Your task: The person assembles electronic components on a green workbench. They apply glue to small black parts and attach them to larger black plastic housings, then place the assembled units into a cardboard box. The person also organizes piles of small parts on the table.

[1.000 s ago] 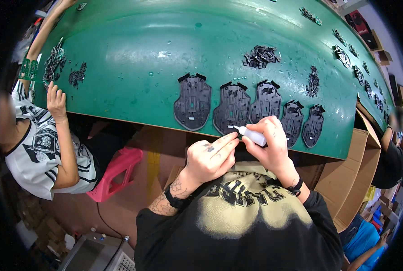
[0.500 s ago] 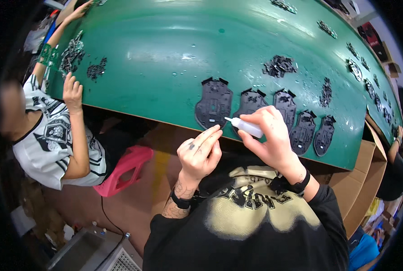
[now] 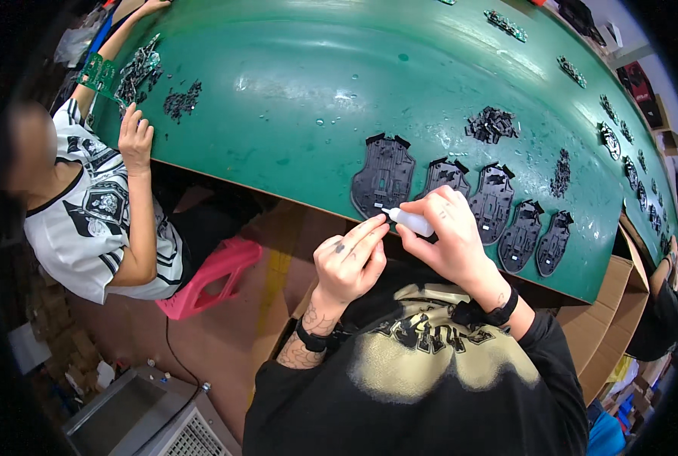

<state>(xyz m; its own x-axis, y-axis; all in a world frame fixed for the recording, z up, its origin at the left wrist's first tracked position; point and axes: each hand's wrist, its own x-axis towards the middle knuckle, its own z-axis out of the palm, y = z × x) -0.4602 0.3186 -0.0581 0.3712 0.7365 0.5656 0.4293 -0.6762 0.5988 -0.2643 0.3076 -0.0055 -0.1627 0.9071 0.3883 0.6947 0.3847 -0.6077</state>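
My right hand [image 3: 451, 234] grips a small white squeeze bottle [image 3: 413, 221], its thin nozzle pointing left. At the nozzle's tip are the fingertips of my left hand [image 3: 349, 262], closed in a pinch; whatever they hold is too small to make out. Just beyond lies a flat black shell plate [image 3: 383, 176], shaped like the base of a computer mouse, at the table's near edge. To its right stand similar plates in a row: one partly behind my right hand [image 3: 445, 176], then a third [image 3: 492, 201], a fourth [image 3: 520, 237] and a fifth [image 3: 554, 243].
Small black parts lie in a heap [image 3: 492, 125] and a smaller pile [image 3: 560, 173] on the green table [image 3: 278, 114]. On the left, a co-worker [image 3: 99, 205] sits at the edge holding a green circuit board [image 3: 97, 74] beside more parts. An open cardboard box [image 3: 609, 304] stands at right.
The bottle's nozzle has come down to my left fingertips, where a small gap showed before. The whole view has shifted slightly, moving the table's contents rightward in the picture.
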